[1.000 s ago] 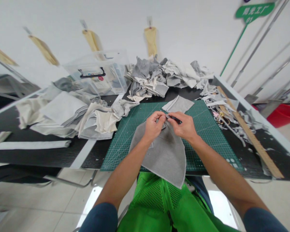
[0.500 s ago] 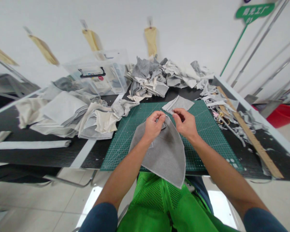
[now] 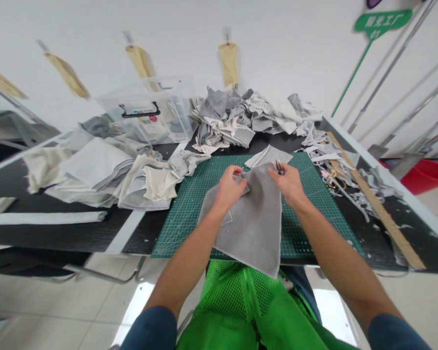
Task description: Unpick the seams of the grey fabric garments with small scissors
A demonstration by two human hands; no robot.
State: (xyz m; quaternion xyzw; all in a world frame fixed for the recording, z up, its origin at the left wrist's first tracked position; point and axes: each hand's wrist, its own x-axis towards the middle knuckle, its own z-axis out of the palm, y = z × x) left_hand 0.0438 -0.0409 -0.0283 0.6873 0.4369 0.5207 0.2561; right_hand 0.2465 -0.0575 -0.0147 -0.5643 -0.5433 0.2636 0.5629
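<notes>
A grey cloth piece (image 3: 255, 218) hangs between my hands over the green cutting mat, its lower corner past the table's front edge. My left hand (image 3: 231, 188) is closed at the cloth's upper left edge, near a small loose grey flap. With thumb and fingers, my right hand (image 3: 289, 183) pinches the upper right corner. Small thread snips (image 3: 279, 167) are also tucked in that hand, metal tips pointing up; its fingers hide most of them. Just behind the cloth lies a folded stack of grey cloth (image 3: 270, 154) on the mat.
The green cutting mat (image 3: 184, 214) covers the table's middle. Cloth piles (image 3: 95, 165) lie left, more scraps (image 3: 226, 116) behind. A clear plastic box (image 3: 178, 116) stands back left. A wooden ruler (image 3: 383, 211) and trimmings (image 3: 372, 187) lie right; a white roll (image 3: 47, 218) lies left.
My right hand first worked at the cloth's top beside my left, then drew away. Now it grips the cloth's corner farther right, spreading the top edge, and the snips' tips show upward.
</notes>
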